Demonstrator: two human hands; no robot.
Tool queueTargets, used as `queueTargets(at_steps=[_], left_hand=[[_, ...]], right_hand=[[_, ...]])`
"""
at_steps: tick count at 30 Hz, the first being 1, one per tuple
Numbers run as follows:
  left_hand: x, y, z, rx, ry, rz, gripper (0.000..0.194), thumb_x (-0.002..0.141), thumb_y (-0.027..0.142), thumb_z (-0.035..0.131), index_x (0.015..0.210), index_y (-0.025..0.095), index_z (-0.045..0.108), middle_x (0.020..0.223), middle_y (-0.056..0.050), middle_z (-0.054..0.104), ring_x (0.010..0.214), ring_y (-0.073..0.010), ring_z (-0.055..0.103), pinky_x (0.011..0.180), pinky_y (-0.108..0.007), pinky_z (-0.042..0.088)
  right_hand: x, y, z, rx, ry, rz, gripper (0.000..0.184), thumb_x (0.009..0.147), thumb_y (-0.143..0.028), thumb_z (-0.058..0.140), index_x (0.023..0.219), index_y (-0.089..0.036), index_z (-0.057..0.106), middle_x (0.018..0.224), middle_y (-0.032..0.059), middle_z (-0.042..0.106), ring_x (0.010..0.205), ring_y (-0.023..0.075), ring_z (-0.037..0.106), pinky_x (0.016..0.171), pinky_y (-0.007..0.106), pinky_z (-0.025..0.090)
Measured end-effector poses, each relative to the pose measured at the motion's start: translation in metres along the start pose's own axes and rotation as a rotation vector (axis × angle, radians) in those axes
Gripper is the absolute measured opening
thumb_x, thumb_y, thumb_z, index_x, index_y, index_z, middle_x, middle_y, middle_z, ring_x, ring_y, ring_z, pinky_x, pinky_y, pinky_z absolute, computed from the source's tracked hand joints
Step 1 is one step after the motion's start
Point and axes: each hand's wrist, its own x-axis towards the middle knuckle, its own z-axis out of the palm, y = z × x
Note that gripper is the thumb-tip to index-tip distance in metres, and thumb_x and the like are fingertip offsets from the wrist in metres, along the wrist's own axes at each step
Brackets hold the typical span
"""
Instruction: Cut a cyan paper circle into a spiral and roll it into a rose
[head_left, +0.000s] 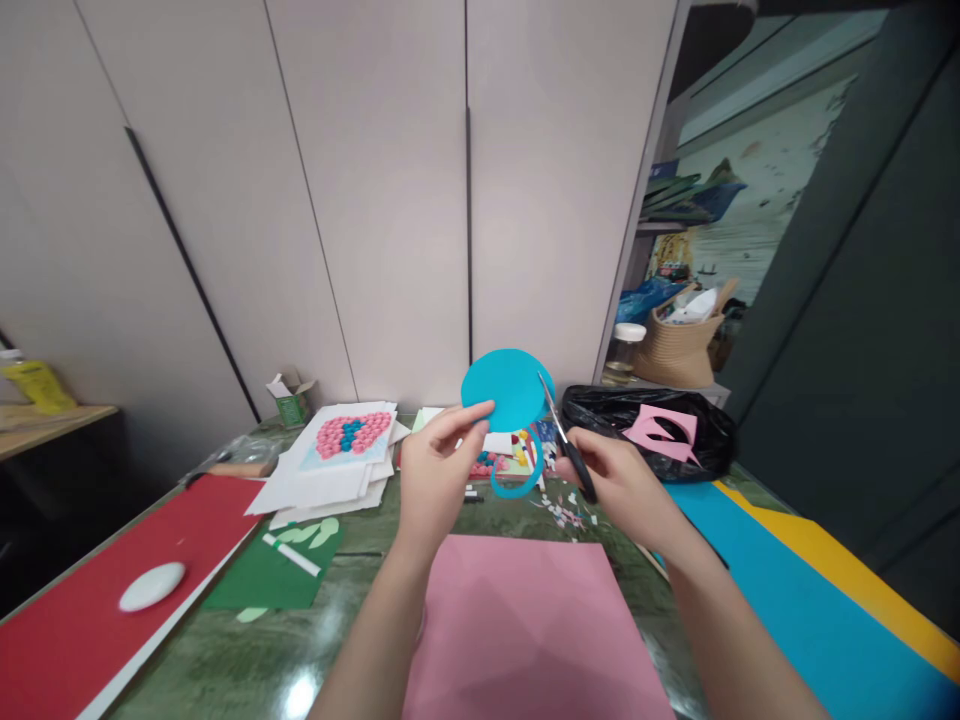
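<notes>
Between thumb and fingers, my left hand (444, 470) pinches the lower left edge of a blue paper disc (504, 388), held up above the table. My right hand (611, 478) is closed round the black handles of a pair of scissors (568, 446). Their blades point up and to the left, at the right edge of the disc. A curled blue paper strip (517, 490) hangs below the disc. Under both hands a pink sheet of paper (532, 630) lies on the green table (337, 640).
Small paper scraps (566, 512) lie behind the pink sheet. At left are a red sheet (202, 540) with a white oval object (152, 586), a green sheet (300, 580) and a pink-and-blue picture (352, 440). A black plastic bag (709, 435) and a large blue sheet (795, 600) are at right.
</notes>
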Motion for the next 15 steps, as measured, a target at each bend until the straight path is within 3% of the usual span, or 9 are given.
queueTargets(at_steps=[11, 15], left_hand=[[0.0002, -0.0021, -0.0014, -0.03, 0.031, 0.012, 0.019, 0.079, 0.026, 0.063, 0.093, 0.023, 0.074, 0.1, -0.004, 0.072, 0.096, -0.0175, 0.065, 0.086, -0.029, 0.053], [0.0006, -0.0033, -0.0013, -0.034, 0.049, 0.017, 0.023, 0.077, 0.028, 0.065, 0.097, 0.022, 0.073, 0.096, -0.005, 0.072, 0.088, -0.016, 0.065, 0.079, -0.027, 0.054]], right_hand=[[-0.0008, -0.0024, -0.0043, 0.017, -0.017, -0.02, 0.034, 0.083, -0.04, 0.055, 0.064, -0.019, 0.036, 0.061, -0.0048, 0.034, 0.06, 0.0093, 0.028, 0.053, 0.023, 0.023], [-0.0006, -0.0022, -0.0058, 0.011, -0.022, -0.027, 0.033, 0.082, -0.039, 0.056, 0.064, -0.019, 0.037, 0.061, -0.0046, 0.036, 0.06, 0.0096, 0.03, 0.052, 0.022, 0.024]])
